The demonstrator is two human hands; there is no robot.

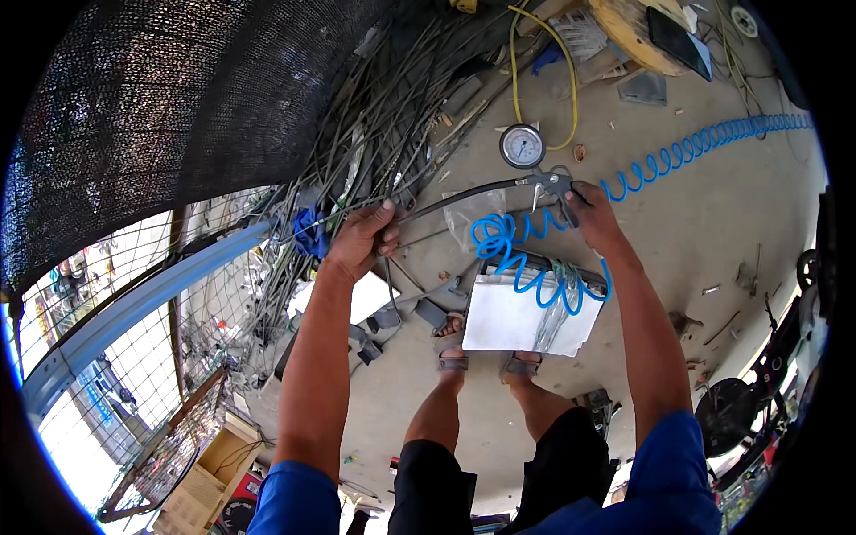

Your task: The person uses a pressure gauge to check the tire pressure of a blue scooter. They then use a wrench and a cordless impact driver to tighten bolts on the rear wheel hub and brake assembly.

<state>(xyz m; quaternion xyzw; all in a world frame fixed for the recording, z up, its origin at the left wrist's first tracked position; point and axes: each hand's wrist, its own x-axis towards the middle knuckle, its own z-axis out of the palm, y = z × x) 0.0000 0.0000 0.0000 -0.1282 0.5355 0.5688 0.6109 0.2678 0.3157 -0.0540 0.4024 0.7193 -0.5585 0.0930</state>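
My right hand (593, 216) is closed around the grip of a tire inflator gun (555, 185) held out in front of me. A round dial gauge (522, 146) stands on the gun's far left side. From the gun a thin black hose (459, 198) runs left to my left hand (364, 239), whose fingers are curled on its end; the tip is partly hidden. A blue coiled air hose (535, 276) hangs below the gun in loose loops and stretches away to the far right.
Near my feet a white sheet (508, 314) lies over a dark case. A tangled heap of cables (366, 134) fills the far left, beside wire fencing (143, 303) and a blue metal beam (143, 312). A wooden spool (629, 31) carries a dark tablet (673, 40).
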